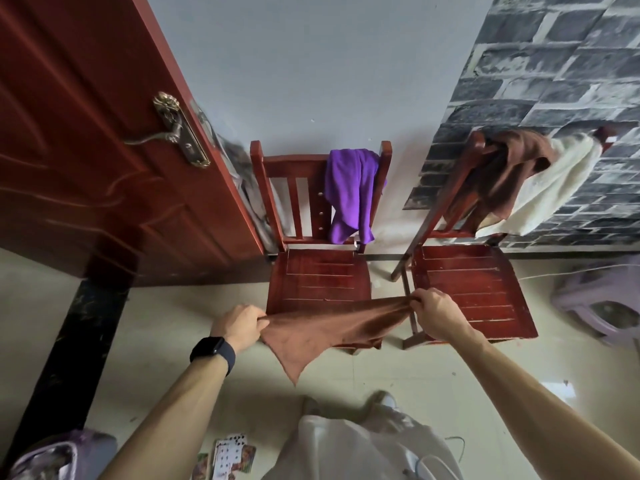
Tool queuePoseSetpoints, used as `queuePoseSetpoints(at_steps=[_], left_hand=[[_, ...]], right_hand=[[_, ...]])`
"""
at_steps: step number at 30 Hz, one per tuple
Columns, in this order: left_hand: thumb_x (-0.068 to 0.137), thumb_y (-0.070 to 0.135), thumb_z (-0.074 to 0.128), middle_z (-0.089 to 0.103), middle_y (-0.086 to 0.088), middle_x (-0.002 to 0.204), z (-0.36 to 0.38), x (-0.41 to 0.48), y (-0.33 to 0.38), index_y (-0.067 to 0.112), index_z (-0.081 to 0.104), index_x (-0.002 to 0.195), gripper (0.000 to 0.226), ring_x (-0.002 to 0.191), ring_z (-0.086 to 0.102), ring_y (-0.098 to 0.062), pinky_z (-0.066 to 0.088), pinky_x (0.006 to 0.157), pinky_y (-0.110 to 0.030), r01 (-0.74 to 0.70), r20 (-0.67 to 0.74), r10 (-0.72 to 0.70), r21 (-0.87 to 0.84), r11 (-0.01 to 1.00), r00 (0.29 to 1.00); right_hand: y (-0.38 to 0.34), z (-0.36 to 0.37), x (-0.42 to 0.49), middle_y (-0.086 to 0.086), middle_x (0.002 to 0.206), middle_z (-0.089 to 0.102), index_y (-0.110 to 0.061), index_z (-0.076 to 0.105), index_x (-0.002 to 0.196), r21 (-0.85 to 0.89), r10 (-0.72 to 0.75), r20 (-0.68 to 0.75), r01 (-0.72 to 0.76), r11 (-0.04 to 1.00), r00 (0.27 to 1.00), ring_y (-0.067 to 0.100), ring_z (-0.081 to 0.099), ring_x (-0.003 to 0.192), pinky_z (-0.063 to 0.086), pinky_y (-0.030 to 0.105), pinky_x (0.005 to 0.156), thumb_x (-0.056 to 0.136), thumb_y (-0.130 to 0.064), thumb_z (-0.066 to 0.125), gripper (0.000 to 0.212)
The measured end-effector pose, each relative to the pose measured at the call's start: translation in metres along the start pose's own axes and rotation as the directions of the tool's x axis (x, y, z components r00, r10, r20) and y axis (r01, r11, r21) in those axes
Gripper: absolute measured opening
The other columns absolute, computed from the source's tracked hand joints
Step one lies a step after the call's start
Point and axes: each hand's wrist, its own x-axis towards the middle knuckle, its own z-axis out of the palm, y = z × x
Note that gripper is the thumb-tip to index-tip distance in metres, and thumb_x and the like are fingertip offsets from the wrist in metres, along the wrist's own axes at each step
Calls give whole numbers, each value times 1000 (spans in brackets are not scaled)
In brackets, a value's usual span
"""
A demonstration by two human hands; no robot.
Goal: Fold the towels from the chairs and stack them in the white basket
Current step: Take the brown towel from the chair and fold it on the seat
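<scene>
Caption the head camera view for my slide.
Left hand and right hand stretch a rust-brown towel before chairs draped with purple towel, dark-brown towel, cream towel.

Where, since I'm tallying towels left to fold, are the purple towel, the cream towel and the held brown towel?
purple towel [349,192]: head view, draped middle.
cream towel [557,188]: head view, its hanging middle.
held brown towel [322,329]: head view, sagging centre.

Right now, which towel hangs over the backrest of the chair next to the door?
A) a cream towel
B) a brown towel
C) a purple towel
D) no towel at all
C: the purple towel drapes over the backrest of the chair by the door, while a draped brown towel and a cream towel hang on the other chair.
</scene>
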Motion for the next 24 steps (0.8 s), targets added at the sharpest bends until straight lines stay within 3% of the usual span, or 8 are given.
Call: queuePoseSetpoints(at_steps=[4, 7, 9, 12, 16, 19, 22, 24], left_hand=[[101, 43, 42, 68, 3, 116, 25, -8, -17, 31, 63, 111, 26, 105, 63, -25, 38, 70, -28, 9, 136, -26, 121, 993, 990], [101, 44, 39, 68, 5, 111, 36, -2, -27, 35, 60, 113, 25, 102, 64, -23, 43, 72, -28, 54, 222, -71, 82, 995, 972], [99, 42, 40, 72, 7, 96, 43, 11, -31, 33, 61, 106, 24, 93, 67, -20, 48, 72, -29, 125, 223, -119, -12, 992, 967], [97, 43, 44, 72, 11, 68, 52, 43, -32, 24, 60, 88, 26, 78, 68, -15, 52, 73, -29, 269, 222, -221, -214, 939, 950], [97, 39, 53, 72, 9, 61, 71, 109, -28, 15, 65, 85, 29, 63, 68, -16, 56, 69, -27, 362, 197, -304, -491, 793, 932], [98, 32, 58, 73, 1, 64, 94, 170, -26, 10, 66, 89, 25, 54, 64, -20, 56, 62, -29, 386, 178, -376, -697, 604, 909], [99, 32, 57, 73, 5, 68, 125, 232, -30, 21, 59, 86, 17, 51, 63, -15, 52, 58, -24, 356, 149, -406, -788, 502, 902], [98, 32, 59, 73, 5, 68, 146, 270, -31, 19, 57, 93, 14, 56, 65, -17, 53, 66, -29, 339, 166, -429, -867, 366, 888]], right_hand=[[2, 28, -9, 5, 112, 66, -27, 64, 118, -105, 88, 202, -68, 992, 975, 28, 64, 105, 50, 39, 84, 101, -33, 44, 27], [3, 47, -3, -5, 83, 72, -31, 64, 111, -107, 154, 276, -129, 986, 949, 9, 72, 70, 46, 30, 67, 100, -33, 42, 25], [-3, 57, 8, -4, 69, 73, -30, 62, 104, -53, 192, 257, -185, 981, 947, 6, 68, 57, 49, 30, 67, 98, -29, 39, 24], [-6, 74, 39, -2, 67, 73, -23, 64, 98, 122, 275, 157, -295, 948, 949, 18, 72, 67, 57, 37, 78, 95, -26, 42, 23], [-4, 98, 98, 4, 80, 74, -23, 66, 104, 375, 388, 107, -399, 837, 915, 29, 72, 79, 59, 44, 80, 84, -33, 46, 30], [4, 124, 154, 7, 93, 74, -25, 66, 107, 526, 424, 89, -404, 748, 901, 31, 72, 87, 60, 50, 81, 70, -41, 48, 44], [5, 151, 207, 4, 84, 74, -25, 64, 99, 626, 426, 54, -363, 690, 903, 24, 73, 71, 61, 49, 77, 86, -30, 52, 18], [7, 170, 242, 0, 77, 72, -21, 63, 102, 695, 434, -9, -307, 651, 901, 12, 70, 58, 62, 44, 72, 96, -20, 49, 15]])
